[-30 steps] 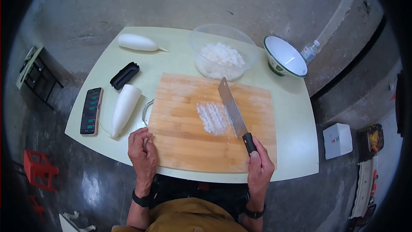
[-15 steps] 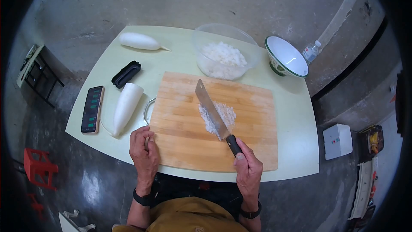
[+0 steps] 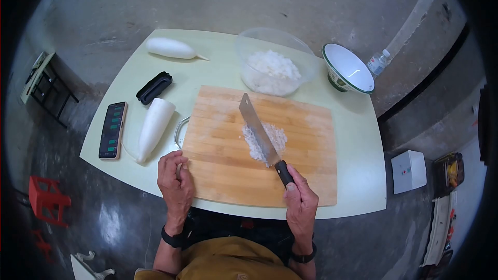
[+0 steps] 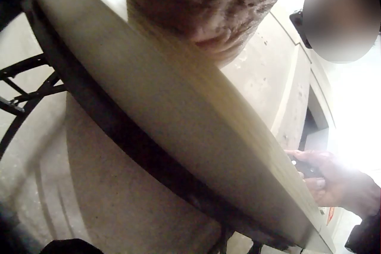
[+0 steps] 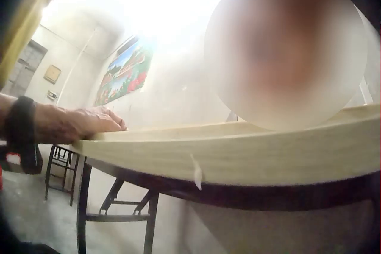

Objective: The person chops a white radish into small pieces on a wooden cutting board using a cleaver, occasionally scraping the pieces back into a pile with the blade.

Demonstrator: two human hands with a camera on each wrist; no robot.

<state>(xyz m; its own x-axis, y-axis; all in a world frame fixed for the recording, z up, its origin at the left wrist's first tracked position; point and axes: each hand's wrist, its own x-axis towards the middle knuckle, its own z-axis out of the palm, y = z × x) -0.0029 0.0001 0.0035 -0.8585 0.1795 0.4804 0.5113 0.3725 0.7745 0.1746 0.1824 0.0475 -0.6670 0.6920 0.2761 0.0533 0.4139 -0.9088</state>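
Observation:
A cleaver [image 3: 258, 130] is gripped by its black handle in my right hand [image 3: 302, 199]. Its blade lies across a small patch of chopped white radish [image 3: 276, 136], with bits showing on both sides. Beneath is a wooden cutting board [image 3: 218, 171]. My left hand [image 3: 176, 184] rests on the board's left front edge, fingers loosely bent; the right wrist view shows that left hand [image 5: 77, 124] lying along the edge. Behind the board stands a clear plastic bowl [image 3: 306, 70] holding a heap of chopped white radish [image 3: 273, 67].
Left of the board lie a cut white radish [image 3: 155, 127], a phone [image 3: 112, 130], a black case [image 3: 154, 88] and a metal ring handle [image 3: 181, 130]. A whole white radish [image 3: 171, 48] lies at the back. A green-rimmed bowl [image 3: 348, 67] and a plastic bottle [image 3: 378, 63] stand back right.
The cleaver moved left from the right side of the chopped radish onto it, and the patch has spread to the right of the blade. My left hand stayed at the board's edge.

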